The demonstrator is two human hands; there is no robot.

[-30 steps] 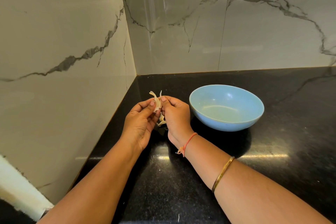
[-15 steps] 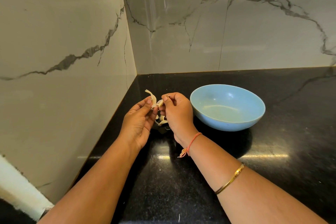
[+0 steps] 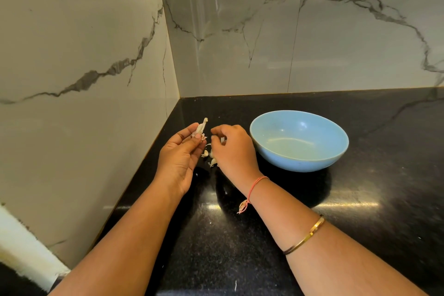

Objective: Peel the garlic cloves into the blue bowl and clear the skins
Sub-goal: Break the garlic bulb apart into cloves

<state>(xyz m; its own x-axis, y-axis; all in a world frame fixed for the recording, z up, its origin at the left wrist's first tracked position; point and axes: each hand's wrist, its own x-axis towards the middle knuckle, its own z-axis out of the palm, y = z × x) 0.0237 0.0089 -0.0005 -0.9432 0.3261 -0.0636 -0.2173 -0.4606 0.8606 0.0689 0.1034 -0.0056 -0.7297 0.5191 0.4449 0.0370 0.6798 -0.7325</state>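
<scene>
Left grip [image 3: 179, 158], palm up, pinches a pale papery garlic piece [image 3: 200, 127] between thumb and forefinger. Right grip [image 3: 234, 149] just beside it, knuckles up, fingers curled; contents indeterminate.

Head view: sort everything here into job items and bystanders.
Job: garlic piece pinched in the left hand; right hand; garlic bits on the counter; blue bowl.
Bystanders: marble wall; red thread; gold bangle.
</scene>
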